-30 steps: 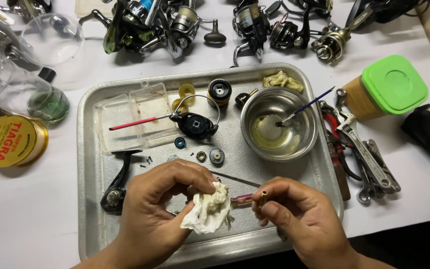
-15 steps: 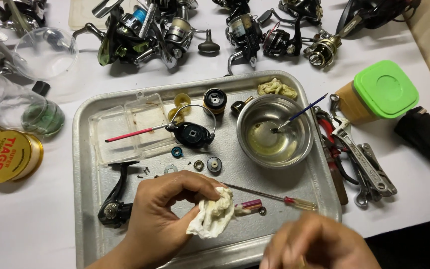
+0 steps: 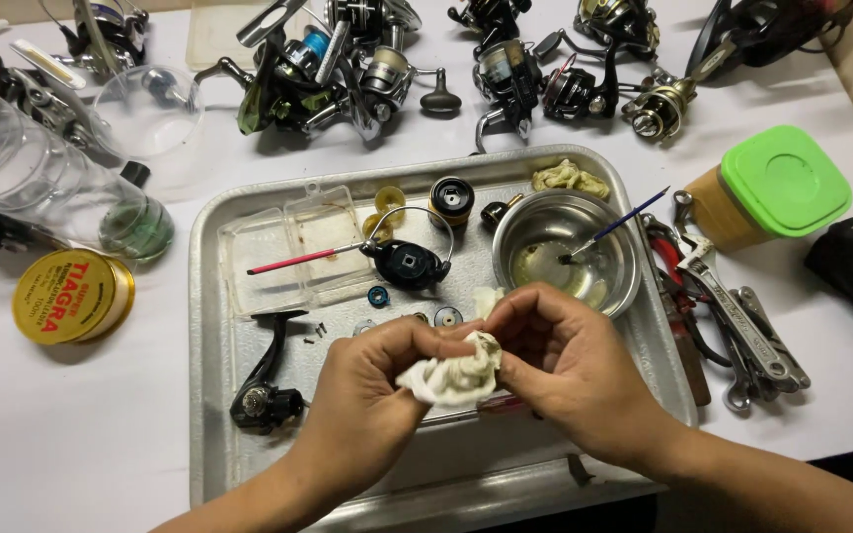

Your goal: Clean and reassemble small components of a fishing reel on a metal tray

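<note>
Two hands meet low over the metal tray [image 3: 211, 395], both pinching one crumpled white rag [image 3: 451, 373]: left hand [image 3: 372, 390] has its grip clenched on the rag's left end, right hand [image 3: 565, 365] grasps the right end from above, fingers curled in. Rag sits between them, above the tray's near half; a thin red-handled tool [image 3: 491, 405] lies on the tray just under it, mostly hidden by the hands. Left of the left hand, black reel handle arm [image 3: 259, 390] lies flat on the tray. Just past the knuckles: small round parts, partly hidden. Further in, black reel body [image 3: 409, 263] with wire bail, red-handled brush [image 3: 298, 261] laid across a clear plastic box [image 3: 283, 252]. Right of that, steel bowl [image 3: 567, 252] with a blue-handled brush [image 3: 619, 223] leaning in it. Off the tray on the white counter [image 3: 71, 434]: yellow line spool [image 3: 71, 295] left, wrench and pliers [image 3: 742, 316] right, green-lidded jar [image 3: 767, 192] beyond them. Far edge: row of spinning reels [image 3: 348, 69], clear bottle [image 3: 41, 168] at left
</note>
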